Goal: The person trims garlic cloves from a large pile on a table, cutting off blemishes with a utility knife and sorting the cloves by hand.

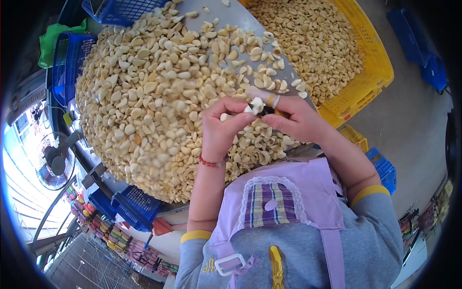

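Above the front edge of a large heap of pale, peeled-looking garlic cloves, my two hands almost meet. My left hand pinches a whitish clove between thumb and fingers, and another clove shows against its palm side. In my right hand, closed around its handle, is a small dark-bladed knife whose blade touches the white piece between the hands. A pale band wraps one right finger. The right fingertips are partly blurred, and much of the handle is hidden.
A yellow crate full of similar cloves stands at the far right. Blue baskets sit around the table's left side, with a green bag on one. A fan stands at left. Grey tabletop shows behind the heap.
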A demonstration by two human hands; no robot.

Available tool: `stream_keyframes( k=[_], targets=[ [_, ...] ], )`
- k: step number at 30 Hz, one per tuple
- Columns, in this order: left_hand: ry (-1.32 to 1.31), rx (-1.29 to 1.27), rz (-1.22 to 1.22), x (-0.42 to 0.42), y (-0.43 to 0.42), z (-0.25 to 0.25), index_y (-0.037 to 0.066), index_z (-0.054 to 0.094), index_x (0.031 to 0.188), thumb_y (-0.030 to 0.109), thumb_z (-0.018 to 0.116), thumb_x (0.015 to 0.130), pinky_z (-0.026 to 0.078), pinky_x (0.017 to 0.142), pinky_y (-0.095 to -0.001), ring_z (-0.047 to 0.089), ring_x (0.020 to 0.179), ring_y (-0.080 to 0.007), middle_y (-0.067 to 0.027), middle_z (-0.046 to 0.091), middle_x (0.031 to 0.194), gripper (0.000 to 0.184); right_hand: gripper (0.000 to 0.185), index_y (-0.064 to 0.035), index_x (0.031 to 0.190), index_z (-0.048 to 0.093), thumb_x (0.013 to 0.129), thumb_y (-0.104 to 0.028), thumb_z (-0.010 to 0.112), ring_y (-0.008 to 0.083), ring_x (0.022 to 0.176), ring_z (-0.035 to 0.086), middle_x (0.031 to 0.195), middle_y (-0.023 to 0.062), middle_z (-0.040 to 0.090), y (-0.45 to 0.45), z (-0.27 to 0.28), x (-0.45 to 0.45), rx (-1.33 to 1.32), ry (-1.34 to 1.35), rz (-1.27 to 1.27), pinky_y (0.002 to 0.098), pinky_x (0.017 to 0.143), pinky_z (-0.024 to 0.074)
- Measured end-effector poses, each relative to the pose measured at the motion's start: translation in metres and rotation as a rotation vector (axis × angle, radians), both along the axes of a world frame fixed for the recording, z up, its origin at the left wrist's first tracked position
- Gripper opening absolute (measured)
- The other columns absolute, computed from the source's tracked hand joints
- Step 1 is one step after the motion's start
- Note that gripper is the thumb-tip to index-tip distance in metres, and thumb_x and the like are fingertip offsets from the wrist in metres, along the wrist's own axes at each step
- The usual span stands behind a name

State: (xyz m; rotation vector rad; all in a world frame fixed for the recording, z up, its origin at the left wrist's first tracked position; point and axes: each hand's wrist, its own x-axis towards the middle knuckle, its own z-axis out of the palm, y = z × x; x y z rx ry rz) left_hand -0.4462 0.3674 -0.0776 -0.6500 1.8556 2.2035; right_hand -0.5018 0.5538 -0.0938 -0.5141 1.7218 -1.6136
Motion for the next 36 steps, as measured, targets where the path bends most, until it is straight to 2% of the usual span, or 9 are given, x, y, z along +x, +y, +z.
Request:
stream_keyframes(
  k=[4,5,8,11,15,22,27,30,36],
  targets=[
    [0.268,1.039,0.081,-0.008,-0.003,-0.018,0.003,0.055,0.083,0.01,0.065,0.075,0.035,0.04,-0.0182,0.048,0.051,-0.0081,-0.0062,0.057,0.068,0.014,0.04,-0.0112,0.128,0.05,0.089,-0.019,0.056,0.003,0.061,0.04,0.07,-0.005,0.05,-0.003,-0.002,-0.001,0.001,-0.1,-0.126,0.0189,0.054,0.0349],
    [0.279,0.93,0.141,-0.015,-0.006,-0.015,0.004,0.056,0.086,0.017,0.064,0.078,0.032,0.035,-0.0181,0.049,0.05,-0.0098,-0.0045,0.055,0.068,0.017,0.04,-0.0116,0.129,0.049,0.09,-0.019,0.055,0.0018,0.059,0.038,0.068,-0.0057,0.047,0.0,-0.003,-0.003,0.012,-0.16,-0.17,0.0177,0.052,0.0332],
    [0.054,0.282,0.318,-0.048,-0.032,-0.027,0.004,0.057,0.091,0.022,0.064,0.079,0.043,0.046,-0.0262,0.05,0.054,-0.0167,-0.0052,0.056,0.075,0.022,0.04,-0.0113,0.13,0.048,0.091,-0.02,0.054,-0.0003,0.054,0.036,0.066,-0.0071,0.043,0.005,-0.006,-0.001,0.011,-0.348,-0.292,0.0154,0.048,0.0299],
    [0.377,-1.028,-0.253,-0.086,-0.032,-0.063,0.003,0.062,0.09,0.027,0.064,0.078,0.048,0.06,-0.031,0.057,0.065,-0.0176,-0.006,0.062,0.082,0.027,0.038,-0.0054,0.126,0.049,0.092,-0.021,0.052,0.0011,0.053,0.039,0.066,-0.0062,0.045,0.006,-0.009,-0.011,-0.04,-0.452,-0.369,0.0158,0.046,0.0315],
    [0.125,-1.305,-0.468,-0.099,-0.018,-0.06,0.002,0.065,0.092,0.024,0.067,0.077,0.047,0.068,-0.029,0.059,0.073,-0.0143,-0.0055,0.065,0.086,0.027,0.029,-0.0069,0.115,0.057,0.091,-0.022,0.055,-0.0004,0.054,0.039,0.066,-0.0073,0.046,0.009,-0.002,-0.013,-0.045,-0.456,-0.443,0.016,0.046,0.0315],
    [-0.108,0.092,-0.083,-0.066,-0.028,-0.042,0.002,0.057,0.097,0.025,0.059,0.086,0.041,0.056,-0.0178,0.049,0.063,-0.0069,-0.001,0.057,0.077,0.025,0.041,-0.0046,0.128,0.045,0.092,-0.022,0.053,-0.0001,0.057,0.041,0.071,-0.0062,0.048,0.017,-0.009,-0.011,-0.047,-0.398,-0.408,0.0149,0.05,0.0337],
    [0.14,0.34,-0.138,-0.04,-0.007,-0.034,0.003,0.054,0.098,0.041,0.052,0.088,0.028,0.041,-0.0187,0.036,0.044,-0.0058,-0.0039,0.055,0.079,0.04,0.041,-0.0066,0.128,0.048,0.09,-0.02,0.057,0.0012,0.063,0.038,0.076,-0.009,0.048,0.007,-0.005,-0.007,-0.154,-0.233,-0.278,0.017,0.054,0.0333],
    [0.071,0.562,-0.187,-0.026,-0.004,-0.037,0.002,0.054,0.096,0.034,0.058,0.086,0.03,0.043,-0.0191,0.043,0.051,-0.0072,-0.0034,0.054,0.074,0.034,0.042,-0.0084,0.129,0.048,0.089,-0.019,0.057,0.0031,0.063,0.038,0.075,-0.0071,0.049,-0.002,-0.016,0.0,-0.192,-0.103,-0.215,0.0196,0.055,0.0349],
    [0.001,0.982,-0.027,-0.003,0.003,-0.053,-0.003,0.052,0.104,0.034,0.062,0.079,0.031,0.033,-0.0161,0.045,0.046,-0.0079,-0.0124,0.059,0.084,0.046,0.04,-0.0107,0.123,0.054,0.084,-0.014,0.06,0.0123,0.073,0.058,0.085,0.0049,0.063,-0.004,-0.001,0.003,-0.053,0.079,-0.052,0.0259,0.066,0.0459]
  ],
)
